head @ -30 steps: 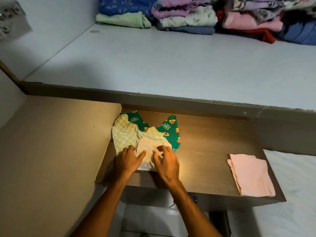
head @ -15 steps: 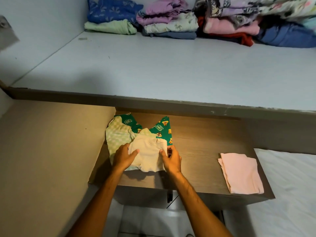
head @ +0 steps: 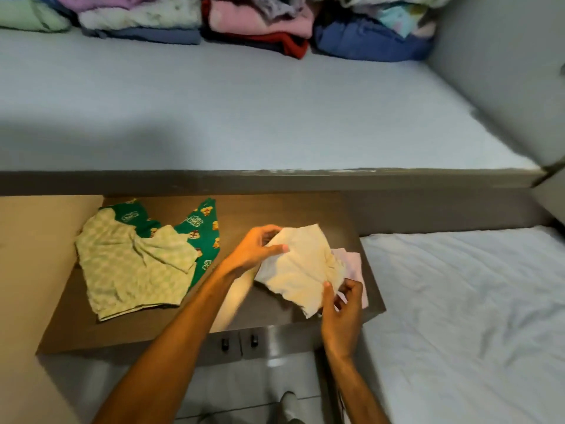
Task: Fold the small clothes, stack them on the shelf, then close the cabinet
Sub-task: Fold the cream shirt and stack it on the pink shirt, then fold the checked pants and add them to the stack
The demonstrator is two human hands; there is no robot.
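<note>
While the folded cream-coloured soft cotton garment (head: pixel 301 266) hangs just above the right end of the dark brown wooden table (head: pixel 269 211), both hands are clamped on it: the left hand (head: pixel 255 249) pinches its upper left edge between thumb and fingers, and the right hand (head: pixel 342 310) grips its lower right corner from below; two holds at opposite ends look meant to keep the folds from springing open in the air. It sits directly over the pale pink folded cloth (head: pixel 353 264), whose edge peeps out beyond it on the right, so my reading is that it is being set down as the next layer of a small pile; whether the two already touch, I cannot tell. Its long axis runs on a diagonal, from upper left near the back of the table to lower right at the front edge, with the lower corner pointing toward the person; it would need a slight turn to lie square on the pink piece. Left of the hands, well apart, a light green checked garment (head: pixel 131 267) lies spread and rumpled on top of a dark green cartoon-printed garment (head: pixel 201 228), both unfolded, likely kept there as the waiting work; beyond the table the pale blue-grey shelf (head: pixel 244 111) holds folded stacks of clothes (head: pixel 260 22) along its back.
</note>
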